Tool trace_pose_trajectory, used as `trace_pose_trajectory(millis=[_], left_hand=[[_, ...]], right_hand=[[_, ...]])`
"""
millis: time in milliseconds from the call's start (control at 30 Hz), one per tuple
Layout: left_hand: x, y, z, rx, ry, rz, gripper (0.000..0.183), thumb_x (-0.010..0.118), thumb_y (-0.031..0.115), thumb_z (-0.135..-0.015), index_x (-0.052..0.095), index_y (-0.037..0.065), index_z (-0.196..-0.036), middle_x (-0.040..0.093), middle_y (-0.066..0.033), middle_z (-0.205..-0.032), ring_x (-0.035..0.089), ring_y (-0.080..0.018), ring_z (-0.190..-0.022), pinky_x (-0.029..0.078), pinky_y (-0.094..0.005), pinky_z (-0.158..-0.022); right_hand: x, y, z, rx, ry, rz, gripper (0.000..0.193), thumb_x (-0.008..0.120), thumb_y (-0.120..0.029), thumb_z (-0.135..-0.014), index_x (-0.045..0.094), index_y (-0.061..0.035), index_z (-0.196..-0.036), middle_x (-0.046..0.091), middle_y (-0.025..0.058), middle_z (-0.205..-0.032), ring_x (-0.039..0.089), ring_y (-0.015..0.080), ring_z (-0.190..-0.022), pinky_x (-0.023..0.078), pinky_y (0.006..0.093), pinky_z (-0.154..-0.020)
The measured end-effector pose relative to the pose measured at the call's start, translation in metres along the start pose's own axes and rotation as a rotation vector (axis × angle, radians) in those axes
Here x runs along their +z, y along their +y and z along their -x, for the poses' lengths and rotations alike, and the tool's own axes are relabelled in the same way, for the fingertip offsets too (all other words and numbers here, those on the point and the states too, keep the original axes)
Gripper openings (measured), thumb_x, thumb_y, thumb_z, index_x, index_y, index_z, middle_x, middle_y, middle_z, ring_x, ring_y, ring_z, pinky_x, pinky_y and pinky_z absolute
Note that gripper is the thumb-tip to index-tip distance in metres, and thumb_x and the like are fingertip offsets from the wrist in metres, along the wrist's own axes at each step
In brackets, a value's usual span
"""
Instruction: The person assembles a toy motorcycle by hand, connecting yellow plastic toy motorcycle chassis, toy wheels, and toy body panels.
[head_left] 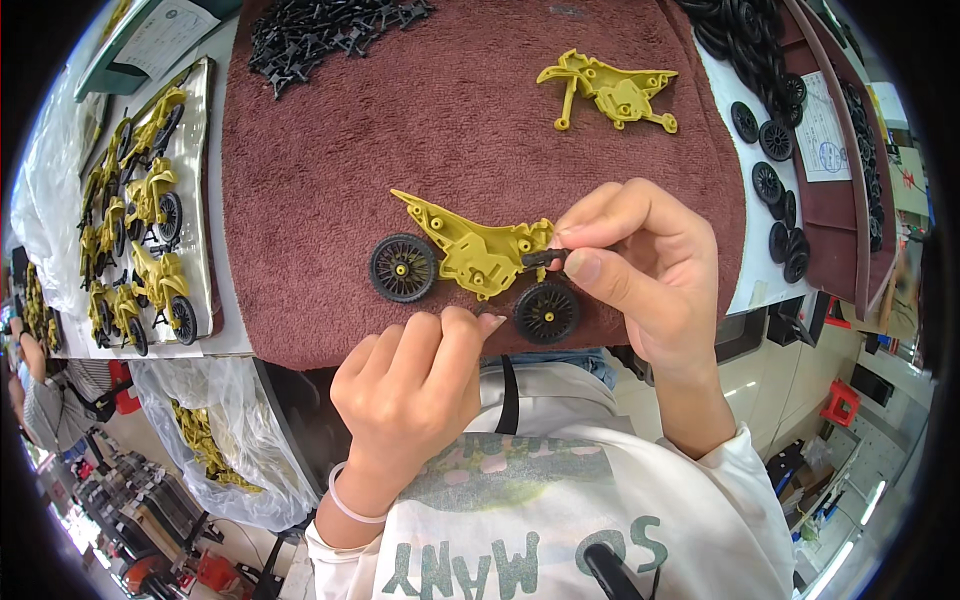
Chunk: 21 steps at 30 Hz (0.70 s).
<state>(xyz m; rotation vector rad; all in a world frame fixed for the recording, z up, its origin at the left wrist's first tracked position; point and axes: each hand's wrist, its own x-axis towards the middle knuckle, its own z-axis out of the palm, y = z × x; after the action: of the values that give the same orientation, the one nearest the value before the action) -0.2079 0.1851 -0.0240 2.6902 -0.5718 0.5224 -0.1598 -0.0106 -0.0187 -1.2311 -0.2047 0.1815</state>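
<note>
Yellow plastic motorcycle half-shell (pixel 480 255): lies ribbed inner side up on the maroon cloth-covered surface (pixel 300 200); black spoked wheel (pixel 404 268) at its 9 o'clock, matching black spoked wheel (pixel 546 312) at 4. Right hand (pixel 668 285), at 3 o'clock: thumb and index finger pinch a small black plastic part (pixel 543 259) against the shell's end. Left hand (pixel 410 375), at 7 o'clock: fingers curled; cannot tell whether they hold anything. Second yellow half-shell (pixel 620 95): 1 o'clock, well apart. Probable faults: small part sits askew, if released tilted; wheels slip loose, if the shell is jolted.
</note>
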Motion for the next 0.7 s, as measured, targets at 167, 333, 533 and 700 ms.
trace_pose_trajectory(millis=[167,333,533,700], left_hand=[[0.003,0.002,0.003,-0.04,0.006,-0.001,0.018,0.075,0.017,-0.081,0.06,0.007,-0.076,0.042,0.0,-0.061,0.044,-0.0133,-0.045,0.032,-0.027,-0.043],[0.005,0.003,0.004,-0.075,0.03,-0.001,0.017,0.075,0.015,-0.08,0.061,0.007,-0.077,0.043,-0.0005,-0.061,0.044,-0.0139,-0.044,0.032,-0.0276,-0.042],[-0.003,0.007,-0.002,-0.104,-0.077,0.068,0.02,0.074,0.012,-0.08,0.056,0.008,-0.072,0.041,-0.0024,-0.059,0.044,-0.0163,-0.043,0.032,-0.0294,-0.041],[-0.003,0.006,-0.004,-0.114,-0.119,0.12,0.023,0.072,0.01,-0.08,0.052,0.008,-0.07,0.041,-0.004,-0.059,0.044,-0.0184,-0.041,0.032,-0.031,-0.04]], right_hand=[[-0.002,0.002,0.0,0.003,-0.003,-0.02,0.015,0.07,0.009,-0.084,0.063,0.0044,-0.096,0.066,0.0132,-0.098,0.064,0.0152,-0.093,0.052,0.0272,-0.084],[-0.004,0.001,-0.001,0.009,-0.024,0.002,0.016,0.071,0.01,-0.082,0.062,0.0037,-0.093,0.066,0.0128,-0.097,0.064,0.0146,-0.091,0.052,0.0268,-0.083],[-0.005,-0.006,-0.004,0.029,-0.001,0.044,0.017,0.071,0.011,-0.08,0.061,0.0023,-0.09,0.065,0.013,-0.096,0.064,0.0146,-0.088,0.053,0.0269,-0.081],[-0.009,-0.03,-0.022,0.048,-0.047,0.46,0.018,0.07,0.011,-0.079,0.063,0.0024,-0.092,0.065,0.0075,-0.087,0.064,0.0122,-0.082,0.052,0.0237,-0.076]])
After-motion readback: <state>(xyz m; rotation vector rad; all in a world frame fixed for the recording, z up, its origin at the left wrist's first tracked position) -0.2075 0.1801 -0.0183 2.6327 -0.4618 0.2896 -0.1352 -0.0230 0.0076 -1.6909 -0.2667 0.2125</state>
